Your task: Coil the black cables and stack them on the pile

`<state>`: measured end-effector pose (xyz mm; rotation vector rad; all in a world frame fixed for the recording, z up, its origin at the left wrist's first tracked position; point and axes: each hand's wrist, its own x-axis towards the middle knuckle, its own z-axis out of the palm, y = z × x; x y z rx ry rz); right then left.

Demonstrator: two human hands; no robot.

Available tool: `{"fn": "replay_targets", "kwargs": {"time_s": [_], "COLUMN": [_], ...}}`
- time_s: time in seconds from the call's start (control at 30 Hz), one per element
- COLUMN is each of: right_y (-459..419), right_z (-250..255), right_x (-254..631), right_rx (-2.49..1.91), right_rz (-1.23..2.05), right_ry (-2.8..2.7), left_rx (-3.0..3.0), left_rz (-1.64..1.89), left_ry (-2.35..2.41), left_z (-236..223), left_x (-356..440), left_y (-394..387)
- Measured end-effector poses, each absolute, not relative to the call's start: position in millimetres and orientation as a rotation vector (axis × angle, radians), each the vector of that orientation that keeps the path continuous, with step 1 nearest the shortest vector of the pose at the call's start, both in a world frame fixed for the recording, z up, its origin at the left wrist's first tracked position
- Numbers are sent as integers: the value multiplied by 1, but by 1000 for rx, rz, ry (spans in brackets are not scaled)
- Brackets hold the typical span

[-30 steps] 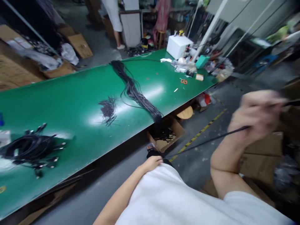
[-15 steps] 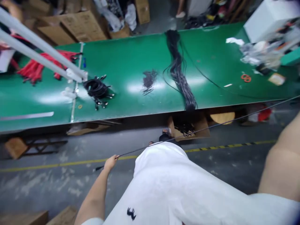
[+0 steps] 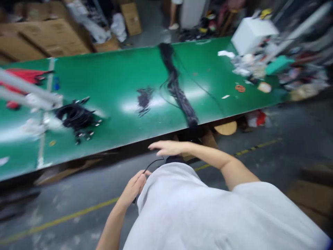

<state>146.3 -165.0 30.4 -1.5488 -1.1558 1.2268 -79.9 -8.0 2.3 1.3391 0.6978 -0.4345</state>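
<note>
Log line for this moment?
left hand: gripping black cable | right hand: open, cable contact unclear | green worktable: black cable bundle, coiled black cables

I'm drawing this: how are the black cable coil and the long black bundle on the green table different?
The coil is wound in loops; the bundle lies stretched out. The coil is compact; the bundle is longer, running nearly from edge to edge across the green table. Both are black.
</note>
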Motion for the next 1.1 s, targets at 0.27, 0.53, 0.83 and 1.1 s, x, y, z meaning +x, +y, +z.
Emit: {"fn": "replay_targets", "kwargs": {"time_s": [0.27,0.53,0.83,1.1], "right_y": [-254,-265,-208,-240], "right_z": [-29,21,54,-31], "right_x": [155,117,165,221], "right_rx": [-2127,-2075,-2114,-2025], "right_rz": [1002,961,555,805], "right_ry": [-906,-1322,-1250,-990], "left_rx": [998,1361,919,600], "left_rz": [354,-288,-496,25], "left_ry": [800,609,348,762], "left_z": [67,38,32,63], "left_x": [-49,-6,-7,-35], "left_y": [81,-4,-25,23]}}
